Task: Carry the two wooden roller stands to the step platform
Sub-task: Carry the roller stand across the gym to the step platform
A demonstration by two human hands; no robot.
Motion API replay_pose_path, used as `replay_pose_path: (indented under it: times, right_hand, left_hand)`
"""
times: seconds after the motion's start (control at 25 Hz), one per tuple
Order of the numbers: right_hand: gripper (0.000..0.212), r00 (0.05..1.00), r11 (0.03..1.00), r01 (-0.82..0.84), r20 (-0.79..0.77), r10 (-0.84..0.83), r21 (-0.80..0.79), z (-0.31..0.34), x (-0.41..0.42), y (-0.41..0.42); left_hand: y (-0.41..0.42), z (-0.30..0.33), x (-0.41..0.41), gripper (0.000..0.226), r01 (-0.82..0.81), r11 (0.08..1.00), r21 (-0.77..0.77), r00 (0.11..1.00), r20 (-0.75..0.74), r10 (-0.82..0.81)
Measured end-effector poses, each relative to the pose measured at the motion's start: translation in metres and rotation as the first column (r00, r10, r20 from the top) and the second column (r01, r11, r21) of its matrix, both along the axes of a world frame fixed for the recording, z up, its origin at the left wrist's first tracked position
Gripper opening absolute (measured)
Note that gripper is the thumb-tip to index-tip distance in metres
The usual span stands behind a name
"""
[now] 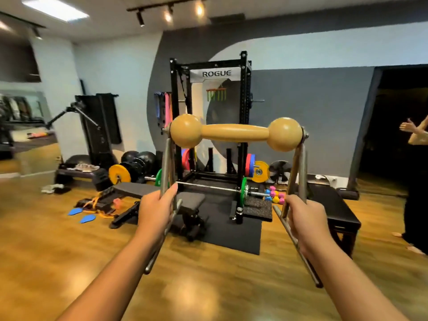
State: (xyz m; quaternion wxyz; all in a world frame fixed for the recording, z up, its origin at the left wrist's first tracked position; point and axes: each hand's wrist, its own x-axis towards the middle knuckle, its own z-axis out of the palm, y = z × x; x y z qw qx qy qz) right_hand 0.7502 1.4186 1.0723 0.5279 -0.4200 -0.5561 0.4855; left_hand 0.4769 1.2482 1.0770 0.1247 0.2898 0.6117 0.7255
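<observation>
Both forearms reach fwd: left hand point(155, 210) and right hand point(302, 217) each wrapped around a metal leg of the roller stand point(236, 133), held off the floor w/ its wooden roller at chest height. Likely risks: long base bars snagging the bench point(185, 200) or barbell point(208, 186), or tipping. Glossy wood floor point(196, 286), cluttered gym, rack point(210, 112) ahead; black step platform point(333, 205) to the right.

Bare forearms, no sleeves; left hand point(155, 210), right hand point(305, 220) ungloved.
</observation>
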Motion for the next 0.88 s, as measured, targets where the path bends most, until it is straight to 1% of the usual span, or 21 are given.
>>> replay_pose_path:
  times: [0.08, 0.16, 0.32, 0.44, 0.52, 0.68, 0.76, 0.88]
  right_hand:
    - [0.023, 0.998, 0.998, -0.056, -0.014, 0.056, 0.015, 0.005, -0.035, 0.005]
    - [0.029, 0.994, 0.994, -0.105, -0.008, 0.105, 0.022, 0.011, -0.074, 0.004]
    - [0.035, 0.969, 0.971, -0.238, -0.059, 0.238, 0.019, 0.026, -0.156, -0.001]
    - [0.038, 0.940, 0.944, -0.330, -0.083, 0.330, 0.016, 0.034, -0.214, -0.001]
    - [0.037, 0.918, 0.921, -0.389, -0.068, 0.390, 0.017, 0.041, -0.253, -0.004]
    - [0.035, 0.870, 0.873, -0.487, -0.076, 0.487, 0.022, 0.045, -0.313, -0.003]
    - [0.034, 0.831, 0.834, -0.550, -0.071, 0.551, 0.032, 0.046, -0.343, -0.001]
    - [0.033, 0.813, 0.813, -0.574, -0.049, 0.580, 0.095, 0.049, -0.388, 0.010]
  left_hand:
    - [-0.016, 0.004, -0.023, 0.050, -0.101, 0.995, 0.002, 0.995, -0.022, 0.101]
    - [-0.032, 0.007, -0.052, 0.053, -0.176, 0.984, 0.018, 0.983, -0.045, 0.176]
    - [-0.062, 0.014, -0.107, 0.051, -0.268, 0.961, 0.071, 0.963, 0.003, 0.269]
    - [-0.083, 0.025, -0.142, 0.049, -0.334, 0.939, 0.078, 0.942, -0.014, 0.336]
    - [-0.096, 0.030, -0.166, 0.049, -0.381, 0.920, 0.090, 0.923, -0.019, 0.384]
    - [-0.114, 0.032, -0.196, 0.051, -0.481, 0.869, 0.115, 0.876, 0.016, 0.482]
    - [-0.121, 0.030, -0.205, 0.051, -0.530, 0.841, 0.109, 0.847, 0.017, 0.531]
    - [-0.123, 0.024, -0.211, 0.051, -0.604, 0.791, 0.103, 0.797, 0.045, 0.603]
